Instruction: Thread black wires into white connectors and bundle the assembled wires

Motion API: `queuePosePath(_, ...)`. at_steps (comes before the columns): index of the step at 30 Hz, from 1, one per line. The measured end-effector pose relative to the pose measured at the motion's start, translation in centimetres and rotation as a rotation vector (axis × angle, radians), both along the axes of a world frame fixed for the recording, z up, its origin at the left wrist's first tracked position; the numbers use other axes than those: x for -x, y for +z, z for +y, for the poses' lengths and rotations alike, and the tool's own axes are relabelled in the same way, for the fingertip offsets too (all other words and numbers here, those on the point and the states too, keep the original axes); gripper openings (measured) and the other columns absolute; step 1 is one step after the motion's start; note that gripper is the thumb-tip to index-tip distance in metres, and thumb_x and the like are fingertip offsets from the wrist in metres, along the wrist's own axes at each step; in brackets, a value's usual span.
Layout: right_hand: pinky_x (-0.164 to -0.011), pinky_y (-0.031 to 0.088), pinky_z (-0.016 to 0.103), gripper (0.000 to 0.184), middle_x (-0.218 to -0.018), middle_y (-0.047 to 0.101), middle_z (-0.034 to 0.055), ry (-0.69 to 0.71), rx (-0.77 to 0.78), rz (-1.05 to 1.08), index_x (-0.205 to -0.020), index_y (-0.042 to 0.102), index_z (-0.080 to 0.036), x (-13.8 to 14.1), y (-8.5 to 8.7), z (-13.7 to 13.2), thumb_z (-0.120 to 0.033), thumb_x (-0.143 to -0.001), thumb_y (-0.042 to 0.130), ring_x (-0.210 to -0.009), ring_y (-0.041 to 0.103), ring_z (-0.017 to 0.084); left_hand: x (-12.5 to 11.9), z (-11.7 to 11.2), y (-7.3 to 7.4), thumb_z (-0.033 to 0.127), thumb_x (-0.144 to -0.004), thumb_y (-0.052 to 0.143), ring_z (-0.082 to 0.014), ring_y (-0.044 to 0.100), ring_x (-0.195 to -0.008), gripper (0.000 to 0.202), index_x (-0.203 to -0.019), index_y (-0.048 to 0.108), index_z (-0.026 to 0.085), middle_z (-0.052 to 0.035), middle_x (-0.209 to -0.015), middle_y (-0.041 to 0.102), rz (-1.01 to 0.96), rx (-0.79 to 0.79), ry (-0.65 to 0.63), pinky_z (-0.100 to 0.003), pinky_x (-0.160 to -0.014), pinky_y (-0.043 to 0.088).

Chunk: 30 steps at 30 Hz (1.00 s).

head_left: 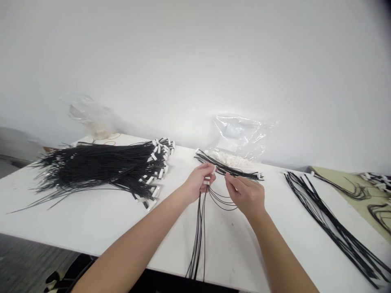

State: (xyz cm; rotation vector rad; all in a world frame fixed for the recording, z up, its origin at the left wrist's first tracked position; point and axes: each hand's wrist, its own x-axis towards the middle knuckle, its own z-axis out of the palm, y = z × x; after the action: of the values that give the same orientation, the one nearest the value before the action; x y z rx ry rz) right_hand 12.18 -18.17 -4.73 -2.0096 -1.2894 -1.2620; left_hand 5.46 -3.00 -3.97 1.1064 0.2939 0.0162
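My left hand (pixel 199 182) is closed on a small white connector and a bunch of thin black wires (pixel 198 232) that hang down over the front edge of the white table (pixel 91 219). My right hand (pixel 246 194) is pinched beside it, fingertips on one looped black wire near the connector. Just behind both hands lies a short bundle of black wires (pixel 229 167) with white ends.
A large heap of black wires with white connectors (pixel 104 167) fills the left of the table. A clear plastic bag of white connectors (pixel 238 142) leans on the wall behind. Long black wires (pixel 330 224) lie at the right, near an olive mat (pixel 345 179). Another bag (pixel 88 116) sits far left.
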Motion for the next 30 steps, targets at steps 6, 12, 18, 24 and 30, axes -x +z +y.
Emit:
queuePosePath(6, -0.045, 0.023, 0.022, 0.018, -0.041, 0.037, -0.0043, -0.006, 0.061, -0.048, -0.06, 0.06, -0.021, -0.14, 0.02, -0.1, -0.02, -0.077, 0.055, -0.041, 0.027, 0.006, 0.03, -0.05, 0.26, 0.047, -0.068, 0.055, -0.0016, 0.019, -0.036, 0.029, -0.078, 0.05, 0.02, 0.0052, -0.051, 0.039, 0.017, -0.002, 0.02, -0.015, -0.033, 0.007)
queuePosePath(12, -0.045, 0.021, 0.022, 0.014, -0.044, 0.036, -0.005, 0.018, 0.088, -0.078, -0.065, 0.059, -0.02, -0.22, 0.14, -0.27, -0.017, -0.078, 0.055, -0.042, 0.025, 0.006, 0.03, 0.01, 0.39, 0.046, -0.068, 0.055, -0.0015, 0.02, -0.036, 0.028, -0.076, 0.049, 0.02, 0.0051, -0.05, 0.04, 0.019, -0.007, 0.019, -0.016, -0.034, 0.007)
queuePosePath(18, -0.044, 0.02, 0.023, 0.013, -0.045, 0.034, -0.0049, 0.024, 0.131, -0.112, -0.068, 0.059, -0.02, -0.37, 0.17, -0.37, -0.018, -0.079, 0.054, -0.042, 0.025, 0.006, 0.03, 0.04, 0.41, 0.043, -0.067, 0.055, -0.0014, 0.021, -0.035, 0.026, -0.074, 0.049, 0.019, 0.0049, -0.049, 0.04, 0.022, -0.022, 0.041, -0.017, -0.034, 0.007)
queuePosePath(24, -0.044, 0.019, 0.023, 0.015, -0.046, 0.033, -0.0048, 0.041, 0.131, -0.071, -0.067, 0.059, -0.02, -0.39, 0.07, -0.43, -0.018, -0.081, 0.053, -0.042, 0.025, 0.006, 0.05, 0.07, 0.47, 0.043, -0.066, 0.055, -0.0023, 0.022, -0.036, 0.025, -0.074, 0.05, 0.019, 0.0049, -0.048, 0.04, 0.029, -0.048, 0.047, -0.016, -0.034, 0.008)
queuePosePath(30, -0.044, 0.02, 0.023, 0.015, -0.045, 0.035, -0.0045, 0.0, 0.089, -0.085, -0.066, 0.06, -0.021, -0.46, 0.08, -0.45, -0.018, -0.079, 0.054, -0.042, 0.025, 0.006, -0.1, 0.17, 0.33, 0.041, -0.067, 0.054, -0.0046, 0.026, -0.04, 0.022, -0.072, 0.05, 0.02, 0.0032, -0.046, 0.039, 0.026, -0.093, 0.043, -0.016, -0.034, 0.008)
